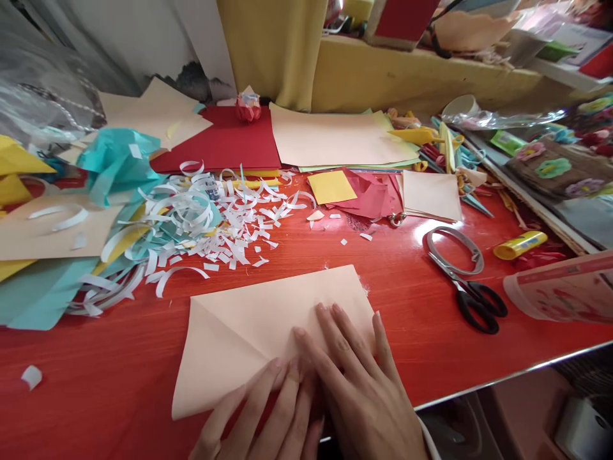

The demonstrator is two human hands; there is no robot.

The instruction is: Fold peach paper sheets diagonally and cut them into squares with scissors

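Note:
A peach-coloured sheet of paper (pixel 225 345) lies folded on the red table, with a diagonal crease running from its upper left corner toward the middle. My right hand (pixel 359 377) rests flat on the right part of the paper, fingers spread. Along the lower edge, my left hand (pixel 268 415) lays its stretched fingers on the paper, the tips close to my right index finger. The near edge of the sheet is partly hidden under both hands.
Black-handled scissors (pixel 479 306) and a yellow glue stick (pixel 520 245) lie to the right, near a pink cup (pixel 560 287). White paper scraps (pixel 191 217) are heaped at the left. Stacked coloured sheets (pixel 335 137) line the back. The table's edge (pixel 517 374) runs along the lower right.

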